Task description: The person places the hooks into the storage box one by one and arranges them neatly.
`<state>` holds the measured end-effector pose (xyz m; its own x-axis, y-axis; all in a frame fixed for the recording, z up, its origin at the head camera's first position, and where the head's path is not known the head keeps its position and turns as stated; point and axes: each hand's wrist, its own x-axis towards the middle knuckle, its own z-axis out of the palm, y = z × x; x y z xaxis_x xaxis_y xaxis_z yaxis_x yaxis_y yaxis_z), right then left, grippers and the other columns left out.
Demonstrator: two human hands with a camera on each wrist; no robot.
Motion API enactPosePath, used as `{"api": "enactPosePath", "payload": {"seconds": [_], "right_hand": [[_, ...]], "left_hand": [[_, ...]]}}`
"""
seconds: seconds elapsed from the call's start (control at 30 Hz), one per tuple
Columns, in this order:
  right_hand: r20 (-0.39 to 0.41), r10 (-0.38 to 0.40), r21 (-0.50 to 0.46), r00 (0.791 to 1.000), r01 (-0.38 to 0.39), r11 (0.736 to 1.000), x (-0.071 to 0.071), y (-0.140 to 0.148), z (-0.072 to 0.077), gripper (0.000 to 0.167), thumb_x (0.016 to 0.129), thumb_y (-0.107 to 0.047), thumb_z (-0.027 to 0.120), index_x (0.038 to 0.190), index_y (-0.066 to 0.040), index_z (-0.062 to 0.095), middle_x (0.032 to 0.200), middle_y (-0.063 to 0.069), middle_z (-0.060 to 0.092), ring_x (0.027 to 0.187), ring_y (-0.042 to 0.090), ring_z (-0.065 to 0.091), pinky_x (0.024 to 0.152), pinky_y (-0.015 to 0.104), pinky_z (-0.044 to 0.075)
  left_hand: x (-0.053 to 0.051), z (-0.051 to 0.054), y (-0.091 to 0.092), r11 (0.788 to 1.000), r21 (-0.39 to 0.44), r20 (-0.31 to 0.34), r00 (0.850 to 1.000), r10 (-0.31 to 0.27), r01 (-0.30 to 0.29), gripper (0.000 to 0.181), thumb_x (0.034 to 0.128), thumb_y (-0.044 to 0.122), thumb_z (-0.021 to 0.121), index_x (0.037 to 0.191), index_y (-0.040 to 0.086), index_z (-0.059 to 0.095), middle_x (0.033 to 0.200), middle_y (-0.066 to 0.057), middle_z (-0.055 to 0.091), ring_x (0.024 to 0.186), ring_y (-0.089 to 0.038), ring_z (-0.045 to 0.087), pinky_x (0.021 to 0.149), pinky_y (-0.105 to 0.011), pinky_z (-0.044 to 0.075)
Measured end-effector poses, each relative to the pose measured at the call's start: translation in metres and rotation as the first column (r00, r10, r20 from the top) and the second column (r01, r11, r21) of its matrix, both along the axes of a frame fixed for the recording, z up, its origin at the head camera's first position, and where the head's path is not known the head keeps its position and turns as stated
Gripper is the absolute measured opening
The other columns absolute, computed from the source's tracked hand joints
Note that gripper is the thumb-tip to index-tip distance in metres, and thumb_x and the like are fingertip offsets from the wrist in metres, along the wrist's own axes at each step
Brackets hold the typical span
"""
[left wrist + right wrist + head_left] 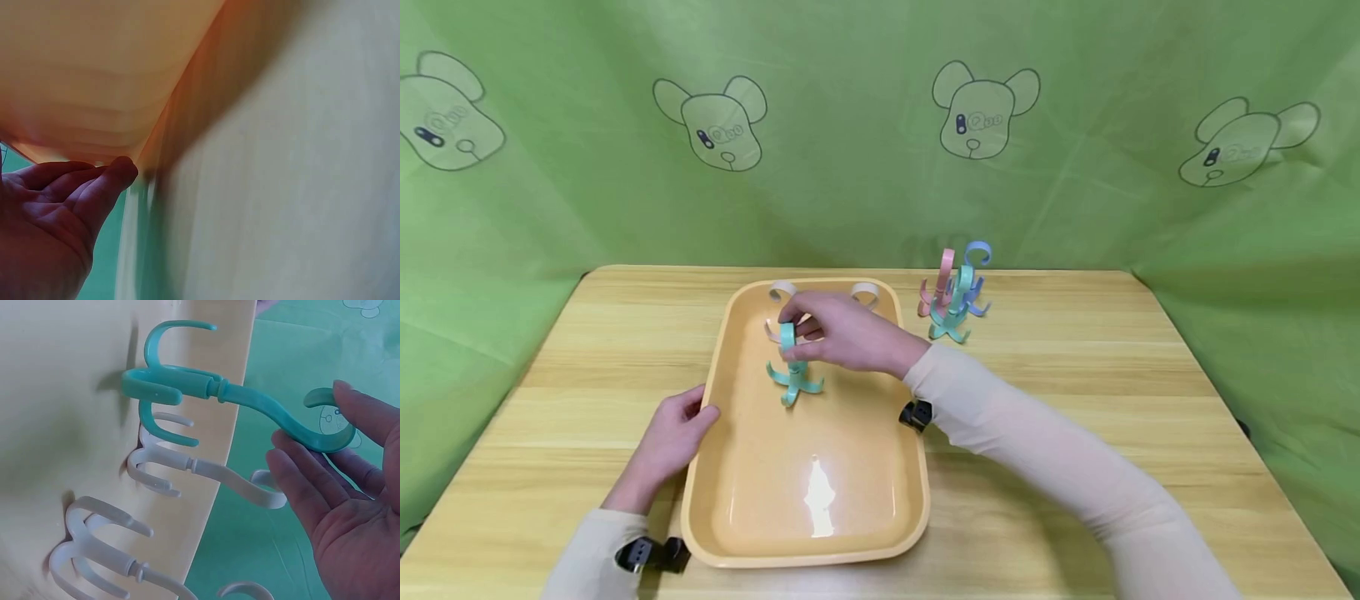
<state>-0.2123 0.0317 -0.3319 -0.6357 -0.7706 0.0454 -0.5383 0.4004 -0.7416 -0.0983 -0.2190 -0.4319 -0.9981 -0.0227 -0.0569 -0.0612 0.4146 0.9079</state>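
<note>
A teal four-pronged hanging hook point(794, 382) stands upright inside the peach tray point(805, 557). My right hand point(853, 332) is at its curved top, the thumb and spread fingers loosely around the curl without a visible squeeze. Behind that hand, two whitish hooks of the same kind stand at the tray's far end; the right wrist view shows one white hook point(165, 457) beside the teal one and another white hook point(103, 547) lower down. At the tray's left side, my left hand point(668, 435) holds the rim, thumb over the edge and fingers against the outer wall.
Right of the tray's far end, a pink hook point(945, 271), a second teal hook point(958, 304) and a blue hook point(979, 250) stand close together on the wooden table point(1060, 392). A green curtain point(850, 208) with bear-head outlines hangs behind and at both sides.
</note>
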Motion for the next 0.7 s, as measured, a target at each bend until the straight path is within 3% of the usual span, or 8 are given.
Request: {"api": "enactPosePath", "payload": {"seconds": [0.27,0.7], "right_hand": [[-0.002,0.020,0.027,1.000,-0.019,0.999,0.0001,-0.0039,-0.0070,0.038,0.088,-0.019,0.075,0.119,-0.005,0.057,0.117,0.003,0.062,0.108,0.014,0.061,0.089,0.023,0.051],[-0.035,0.049,0.044,0.998,-0.047,0.998,-0.0031,-0.0029,-0.0088,0.039,0.091,-0.021,0.072,0.123,-0.007,0.056,0.115,0.000,0.062,0.108,0.011,0.058,0.092,0.024,0.050]], "left_hand": [[-0.0006,0.0003,-0.0003,1.000,-0.026,0.003,1.000,0.009,-0.009,0.037,0.0926,0.000,0.049,0.126,-0.014,0.057,0.098,-0.027,0.067,0.073,-0.025,0.066,0.061,-0.030,0.057],[-0.0007,0.0017,-0.0001,1.000,-0.002,0.004,1.000,-0.004,0.004,0.039,0.0935,0.001,0.049,0.128,-0.014,0.055,0.098,-0.028,0.066,0.074,-0.026,0.067,0.060,-0.031,0.058]]}}
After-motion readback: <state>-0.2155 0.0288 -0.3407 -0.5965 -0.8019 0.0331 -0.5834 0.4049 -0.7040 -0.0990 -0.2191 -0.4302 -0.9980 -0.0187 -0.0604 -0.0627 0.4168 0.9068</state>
